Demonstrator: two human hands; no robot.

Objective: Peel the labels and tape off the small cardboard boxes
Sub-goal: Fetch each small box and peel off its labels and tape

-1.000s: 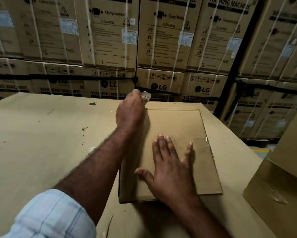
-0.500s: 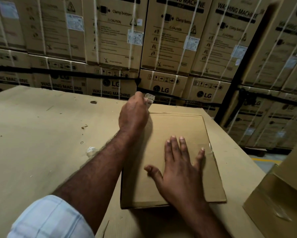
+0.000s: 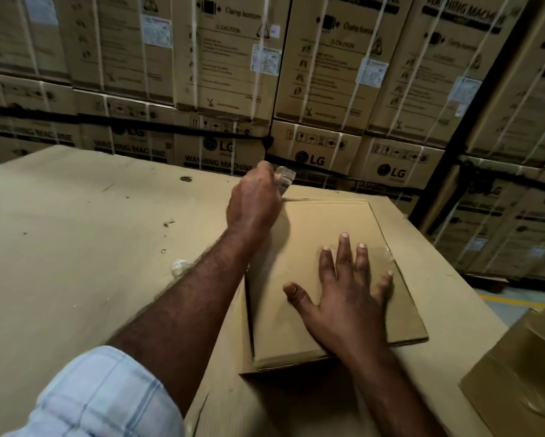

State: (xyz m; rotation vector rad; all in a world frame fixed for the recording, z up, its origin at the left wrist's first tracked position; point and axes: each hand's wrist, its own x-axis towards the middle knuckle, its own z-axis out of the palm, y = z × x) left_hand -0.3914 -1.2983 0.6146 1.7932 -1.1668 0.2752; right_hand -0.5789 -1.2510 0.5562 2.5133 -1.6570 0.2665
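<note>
A flattened small cardboard box (image 3: pixel 312 234) lies on a big cardboard work surface (image 3: pixel 75 234). My left hand (image 3: pixel 254 205) is at the box's far left corner, pinching a strip of clear tape (image 3: pixel 284 178) that stands up above the corner. My right hand (image 3: pixel 347 288) lies flat with spread fingers on the box's near right part and presses it down. A bit of clear tape (image 3: pixel 389 252) shows at the box's right edge beside my fingers.
A crumpled ball of tape (image 3: pixel 179 267) lies on the surface left of my forearm. Another brown box (image 3: pixel 517 380) stands at the near right. Stacked washing machine cartons (image 3: pixel 312 74) form a wall behind. Floor with a yellow line (image 3: pixel 511 302) shows at right.
My left hand has kept its hold on the tape at the far corner, lifting slightly. My right hand stayed pressed on the box; the camera shifted a little.
</note>
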